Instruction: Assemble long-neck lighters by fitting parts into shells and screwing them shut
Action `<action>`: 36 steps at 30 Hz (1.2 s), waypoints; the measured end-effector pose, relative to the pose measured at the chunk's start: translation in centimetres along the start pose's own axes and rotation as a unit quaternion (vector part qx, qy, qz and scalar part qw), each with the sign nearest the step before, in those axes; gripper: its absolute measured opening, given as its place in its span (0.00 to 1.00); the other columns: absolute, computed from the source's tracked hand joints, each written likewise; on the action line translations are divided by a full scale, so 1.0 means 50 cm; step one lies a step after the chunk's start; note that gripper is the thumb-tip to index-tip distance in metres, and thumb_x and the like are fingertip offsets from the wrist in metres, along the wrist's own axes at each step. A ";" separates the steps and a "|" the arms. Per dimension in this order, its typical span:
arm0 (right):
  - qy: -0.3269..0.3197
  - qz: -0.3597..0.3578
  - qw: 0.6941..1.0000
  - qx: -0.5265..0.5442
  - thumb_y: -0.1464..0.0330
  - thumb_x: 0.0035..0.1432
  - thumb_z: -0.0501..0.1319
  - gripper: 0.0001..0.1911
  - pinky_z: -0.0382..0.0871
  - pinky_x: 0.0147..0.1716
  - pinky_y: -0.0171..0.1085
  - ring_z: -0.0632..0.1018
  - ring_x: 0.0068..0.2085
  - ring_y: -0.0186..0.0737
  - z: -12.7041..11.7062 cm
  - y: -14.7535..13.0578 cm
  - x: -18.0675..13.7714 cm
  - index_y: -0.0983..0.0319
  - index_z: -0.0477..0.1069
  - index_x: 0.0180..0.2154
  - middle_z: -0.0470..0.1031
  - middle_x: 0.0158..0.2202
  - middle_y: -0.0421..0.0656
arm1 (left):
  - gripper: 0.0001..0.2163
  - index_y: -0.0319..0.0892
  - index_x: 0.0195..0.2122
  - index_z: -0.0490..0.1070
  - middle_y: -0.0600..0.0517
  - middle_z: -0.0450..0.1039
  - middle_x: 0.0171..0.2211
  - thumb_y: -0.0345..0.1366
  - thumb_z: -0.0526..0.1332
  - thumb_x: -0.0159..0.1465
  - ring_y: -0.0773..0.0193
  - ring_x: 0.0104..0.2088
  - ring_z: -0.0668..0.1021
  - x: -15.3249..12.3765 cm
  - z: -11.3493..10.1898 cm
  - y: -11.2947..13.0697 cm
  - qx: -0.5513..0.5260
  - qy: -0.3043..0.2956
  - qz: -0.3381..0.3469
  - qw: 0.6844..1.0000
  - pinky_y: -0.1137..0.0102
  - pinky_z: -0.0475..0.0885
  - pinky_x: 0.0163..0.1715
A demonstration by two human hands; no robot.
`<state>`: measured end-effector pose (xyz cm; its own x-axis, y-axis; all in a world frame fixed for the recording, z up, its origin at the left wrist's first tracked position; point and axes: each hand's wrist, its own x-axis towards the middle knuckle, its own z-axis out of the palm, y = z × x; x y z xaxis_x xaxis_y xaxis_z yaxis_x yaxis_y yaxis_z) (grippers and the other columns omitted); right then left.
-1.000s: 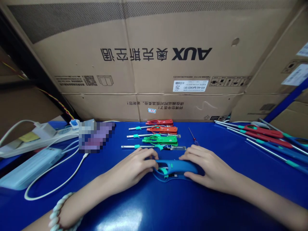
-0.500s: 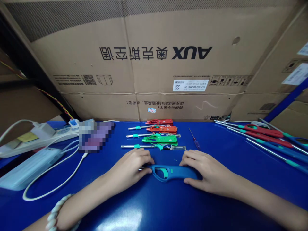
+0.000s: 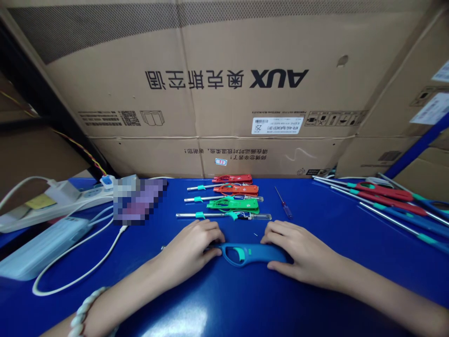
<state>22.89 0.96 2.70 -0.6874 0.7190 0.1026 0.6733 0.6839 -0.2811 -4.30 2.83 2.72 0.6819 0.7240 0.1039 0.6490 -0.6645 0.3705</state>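
A blue long-necked lighter (image 3: 261, 253) with a green trigger lies crosswise low over the blue tabletop, its handle to the right. My left hand (image 3: 197, 241) is closed around its neck just beside the trigger guard; the metal tip pokes out beyond the wrist. At the other end, my right hand (image 3: 298, 250) grips the butt of the handle between thumb and fingers. Behind them lie opened lighters in rows: a red casing (image 3: 233, 179), an orange casing (image 3: 242, 189) and a green casing (image 3: 242, 205), with metal tubes and clear fuel tanks showing.
A small screwdriver (image 3: 283, 203) lies right of the opened lighters. Several assembled lighters (image 3: 384, 193) are piled at the far right. On the left are a power strip (image 3: 84, 196), a light-blue power bank (image 3: 45, 248) and white cables. A cardboard box (image 3: 217, 103) stands along the back.
Both hands keep nearly the same place on the blue lighter. Its metal tip now shows beyond my left wrist, where it was hidden before.
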 end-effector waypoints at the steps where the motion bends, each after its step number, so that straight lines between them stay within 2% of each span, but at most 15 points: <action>1: -0.001 0.001 1.000 0.000 0.69 0.54 0.65 0.13 0.68 0.44 0.43 0.74 0.42 0.45 0.000 0.000 0.000 0.61 0.70 0.43 0.72 0.41 0.45 | 0.05 0.41 0.37 0.73 0.51 0.74 0.36 0.28 0.64 0.60 0.62 0.37 0.76 0.000 -0.001 0.001 0.000 -0.002 -0.004 1.000 0.69 0.71 0.39; 11: -0.015 0.009 1.000 0.013 0.67 0.55 0.65 0.12 0.68 0.43 0.42 0.74 0.43 0.45 0.003 -0.001 0.001 0.61 0.71 0.43 0.71 0.41 0.45 | 0.05 0.40 0.34 0.72 0.53 0.73 0.34 0.26 0.65 0.58 0.62 0.36 0.76 0.001 0.004 0.000 0.000 0.006 -0.009 1.000 0.69 0.70 0.38; 18: -0.055 0.052 0.996 0.039 0.64 0.57 0.65 0.13 0.68 0.41 0.41 0.73 0.43 0.45 0.002 -0.004 0.006 0.61 0.71 0.43 0.70 0.41 0.45 | 0.04 0.41 0.33 0.72 0.53 0.72 0.36 0.27 0.66 0.58 0.61 0.38 0.74 0.008 0.001 0.003 0.006 -0.035 -0.043 0.998 0.69 0.68 0.39; 24: -0.066 0.081 0.994 0.040 0.68 0.57 0.64 0.09 0.67 0.41 0.41 0.71 0.44 0.45 -0.003 -0.019 0.009 0.61 0.67 0.40 0.69 0.42 0.44 | 0.06 0.40 0.32 0.70 0.53 0.72 0.34 0.25 0.66 0.57 0.60 0.37 0.74 0.007 0.004 0.005 0.022 -0.042 -0.049 0.998 0.68 0.66 0.39; 31: -0.059 0.142 0.979 0.134 0.73 0.52 0.67 0.15 0.64 0.39 0.36 0.72 0.42 0.39 -0.009 -0.025 0.001 0.58 0.62 0.38 0.70 0.39 0.38 | 0.05 0.42 0.37 0.72 0.54 0.72 0.37 0.27 0.63 0.61 0.63 0.40 0.74 -0.008 -0.005 0.007 -0.070 -0.043 -0.033 0.996 0.69 0.66 0.42; 34: -0.069 0.159 0.970 0.170 0.72 0.56 0.63 0.12 0.64 0.37 0.34 0.73 0.40 0.38 -0.012 -0.021 -0.003 0.56 0.63 0.40 0.72 0.38 0.35 | 0.06 0.42 0.36 0.73 0.55 0.74 0.35 0.26 0.65 0.59 0.63 0.39 0.74 -0.004 -0.011 0.009 -0.073 -0.047 -0.060 0.994 0.69 0.66 0.41; 36: -0.067 0.150 0.969 0.185 0.72 0.58 0.61 0.12 0.65 0.39 0.34 0.73 0.43 0.38 -0.011 -0.019 -0.005 0.55 0.64 0.43 0.73 0.41 0.35 | 0.06 0.43 0.35 0.74 0.55 0.74 0.34 0.26 0.65 0.58 0.63 0.37 0.75 -0.001 -0.012 0.010 -0.069 -0.041 -0.078 0.994 0.69 0.66 0.39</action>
<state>22.61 0.20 3.48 -0.5214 0.8394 -0.1539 0.7220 0.3378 -0.6038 -4.22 2.55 3.47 0.6053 0.7951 -0.0388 0.7008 -0.5091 0.4998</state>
